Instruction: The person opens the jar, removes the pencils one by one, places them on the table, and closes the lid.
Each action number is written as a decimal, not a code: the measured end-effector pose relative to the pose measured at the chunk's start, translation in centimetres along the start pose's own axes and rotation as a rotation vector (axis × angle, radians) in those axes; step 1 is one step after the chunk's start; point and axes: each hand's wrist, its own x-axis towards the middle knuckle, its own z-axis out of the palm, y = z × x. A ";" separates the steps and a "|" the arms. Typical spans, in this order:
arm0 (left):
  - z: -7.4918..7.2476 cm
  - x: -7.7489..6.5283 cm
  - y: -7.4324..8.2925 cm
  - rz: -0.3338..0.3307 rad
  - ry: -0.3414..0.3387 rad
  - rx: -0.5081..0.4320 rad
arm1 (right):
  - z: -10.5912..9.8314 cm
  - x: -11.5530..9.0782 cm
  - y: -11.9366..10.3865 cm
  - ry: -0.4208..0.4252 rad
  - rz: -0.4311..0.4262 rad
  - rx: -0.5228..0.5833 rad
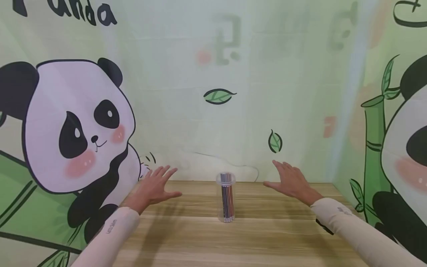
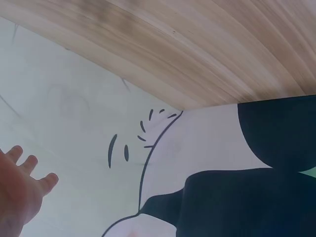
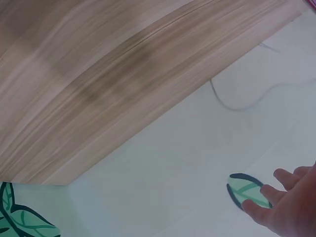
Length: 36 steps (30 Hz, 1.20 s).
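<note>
One left hand [image 1: 151,190], one right hand [image 1: 293,181], fingers spread | wood-grained table [image 1: 267,237] | upright tube [image 1: 220,202] | panda backdrop [image 1: 173,74] behind

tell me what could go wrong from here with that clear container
The clear container stands tall and narrow on the table, so a clumsy swipe by the left hand or right hand might topple it. If it fell, the thin sticks inside could spill; I can't tell whether its top is sealed.

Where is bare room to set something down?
Tan wooden tabletop lies bare left of the clear cylindrical container, toward the left hand; right, toward the right hand; and in front. Only the container, holding slender multicoloured sticks, is crowded.
</note>
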 end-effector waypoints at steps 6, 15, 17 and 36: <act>0.3 0.5 1.0 0.023 0.001 -0.022 | 0.2 0.3 -1.0 0.018 -0.027 0.013; 0.7 0.9 2.1 0.012 -0.045 -0.061 | 0.7 1.0 -2.2 0.020 -0.050 0.041; 0.8 1.1 2.5 0.021 -0.055 -0.072 | 0.9 1.1 -2.4 0.014 -0.045 0.041; 2.1 2.3 6.0 0.071 -0.107 -0.129 | 1.2 3.1 -6.4 0.023 -0.139 0.070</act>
